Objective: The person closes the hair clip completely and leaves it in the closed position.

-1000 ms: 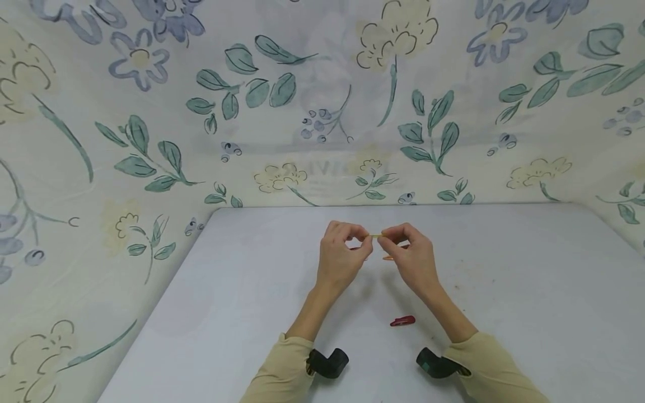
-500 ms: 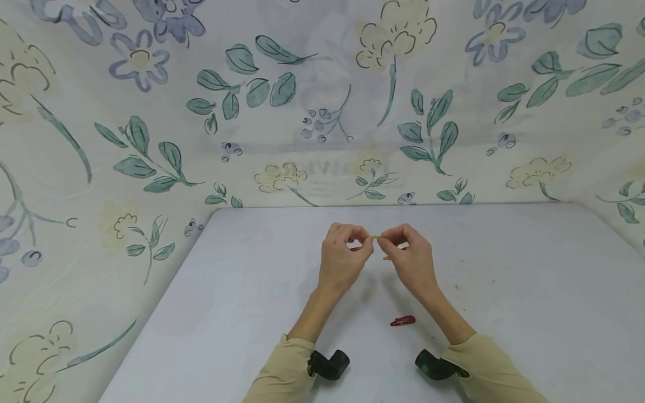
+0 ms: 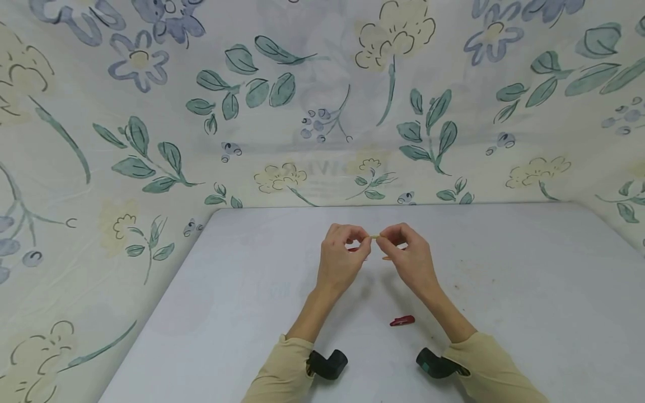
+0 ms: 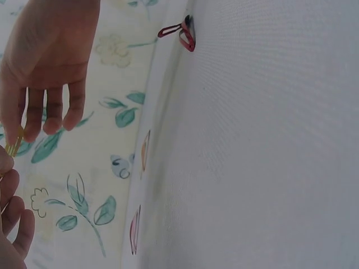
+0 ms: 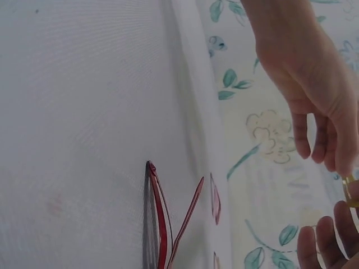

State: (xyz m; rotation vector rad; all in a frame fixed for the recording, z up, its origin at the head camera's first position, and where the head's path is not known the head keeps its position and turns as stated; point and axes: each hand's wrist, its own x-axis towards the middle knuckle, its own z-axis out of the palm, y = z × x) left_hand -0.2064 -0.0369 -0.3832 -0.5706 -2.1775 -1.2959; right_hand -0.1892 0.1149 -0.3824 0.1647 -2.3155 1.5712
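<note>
Fingertips of both hands meet over the far middle of the table, pinching a small yellow snap hair clip (image 3: 375, 237) held above the surface. My left hand (image 3: 340, 260) grips its left end and my right hand (image 3: 414, 260) its right end. In the left wrist view, narrow bars of the yellow clip (image 4: 15, 143) show between the fingers. Much of it is covered by fingertips in the right wrist view, where a bit of the yellow clip (image 5: 349, 188) shows. Nearer the body lies a red snap hair clip (image 3: 402, 321), its two parts spread apart (image 5: 161, 224).
Behind the hands, partly hidden in the head view, lie another red clip (image 4: 135, 230) and an orange clip (image 4: 145, 151). They are near the far part of the white table (image 3: 242, 291). A floral cloth (image 3: 322, 84) hangs behind it. Black wrist devices (image 3: 330, 365) sit at both cuffs.
The hands stay almost in place, the right one shifting very slightly left. Between the fingertips, the yellow clip looks slightly turned. The red clip near the body has not moved.
</note>
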